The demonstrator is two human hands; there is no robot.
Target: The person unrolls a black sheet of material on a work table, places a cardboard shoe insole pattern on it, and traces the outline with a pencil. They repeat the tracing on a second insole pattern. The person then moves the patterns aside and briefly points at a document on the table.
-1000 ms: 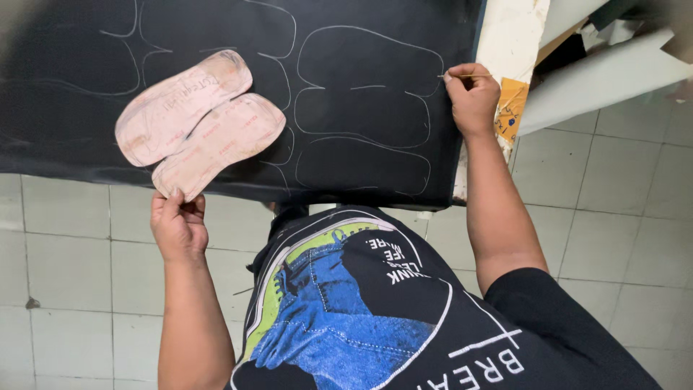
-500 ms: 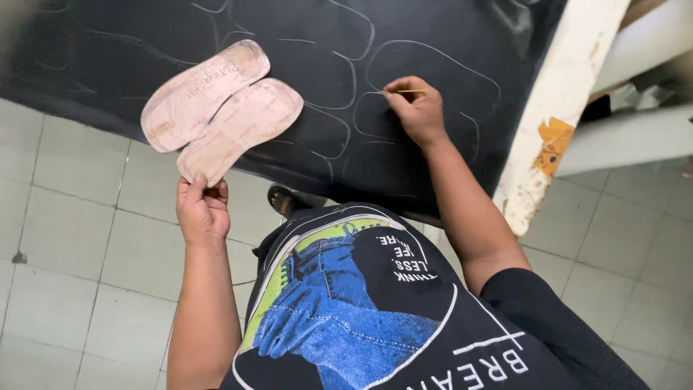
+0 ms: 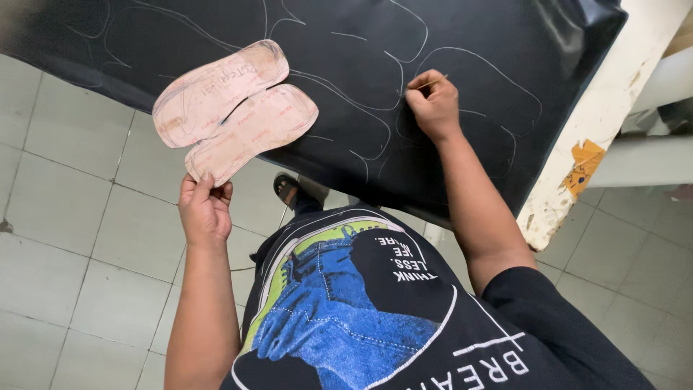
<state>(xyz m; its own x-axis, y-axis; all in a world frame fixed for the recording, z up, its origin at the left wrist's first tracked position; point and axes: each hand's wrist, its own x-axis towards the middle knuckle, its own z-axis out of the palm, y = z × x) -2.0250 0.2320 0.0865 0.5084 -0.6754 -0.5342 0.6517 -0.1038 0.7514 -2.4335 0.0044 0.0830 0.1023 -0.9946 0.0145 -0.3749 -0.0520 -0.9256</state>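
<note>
Pinching the near end of two pink templates point(image 3: 232, 108) in the left hand point(image 3: 205, 209), lying at the left on the black sheet point(image 3: 346, 43) over the counter point(image 3: 606, 115), with the right hand point(image 3: 433, 107) clenched around a thin marker point(image 3: 432, 84) farther right.

Beyond the table's right edge we see its chipped white leg point(image 3: 605, 123), pale floor tiles point(image 3: 79, 231) beneath, and a sandalled foot point(image 3: 287, 189) under its near edge.

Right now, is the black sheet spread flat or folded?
Spread flat: the black sheet lies open over the table, traced outlines showing, no fold visible.
</note>
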